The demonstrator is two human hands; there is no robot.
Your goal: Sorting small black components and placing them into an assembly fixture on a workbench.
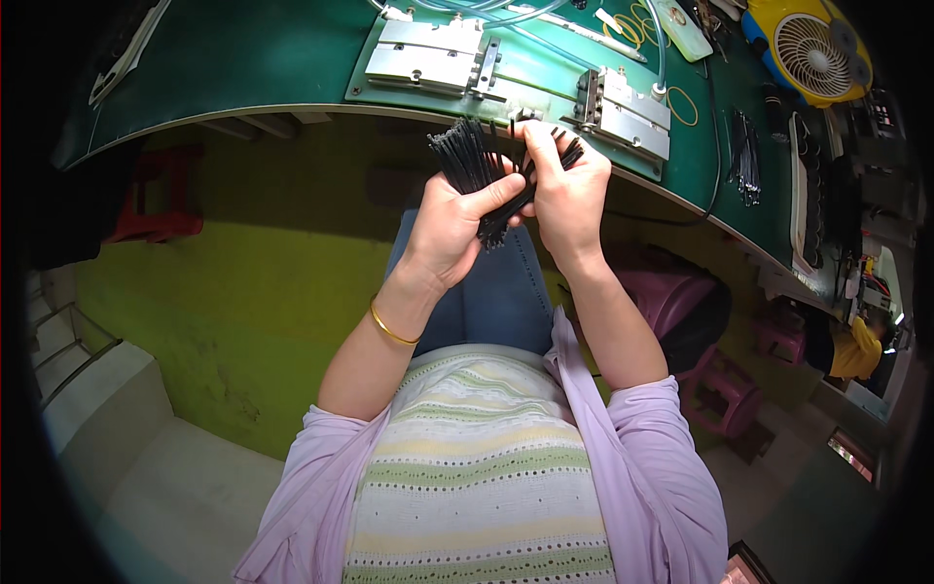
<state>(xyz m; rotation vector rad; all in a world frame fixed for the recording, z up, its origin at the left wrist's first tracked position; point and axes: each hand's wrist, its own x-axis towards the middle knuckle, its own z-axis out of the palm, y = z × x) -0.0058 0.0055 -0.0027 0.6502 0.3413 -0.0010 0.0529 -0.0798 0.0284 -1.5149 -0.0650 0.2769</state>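
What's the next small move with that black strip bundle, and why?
Probably square up the bundle of thin black strips: its upper ends fan out unevenly above the left hand, and a few stick out past the right hand. Both hands grip it in the air, short of the green bench, so a light tap or roll between the fingers would likely align the ends.

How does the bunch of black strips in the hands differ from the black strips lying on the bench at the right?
The bunch of black strips is gripped by the left hand and the right hand, off the green bench; the loose black strips lie flat on it, untouched. The held bunch looks thicker and fans out; the loose ones lie roughly parallel. Both are thin and black.
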